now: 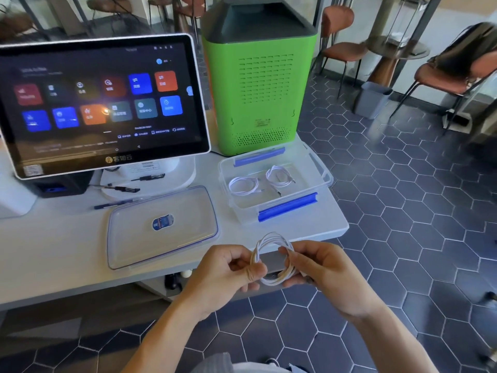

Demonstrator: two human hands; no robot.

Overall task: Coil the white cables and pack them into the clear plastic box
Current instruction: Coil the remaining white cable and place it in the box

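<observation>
A coiled white cable (272, 240) hangs between both hands just in front of the table's near edge. My left hand (228, 270) pinches the coil's left side and my right hand (322, 267) grips its right side. Behind them the clear plastic box (320, 170) with blue clips stands open on the table's right end. Two coiled white cables lie inside the box, one on the left (243, 185) and one on the right (279, 176). The box's clear lid (139, 243) lies flat on the table to the left of the box.
A touchscreen terminal (102, 103) on a white stand fills the table's left half, with pens (118, 188) at its base. A green machine (258, 84) stands behind the box. The white table (53, 251) ends just right of the box; chairs and a grey bin (372, 99) stand beyond.
</observation>
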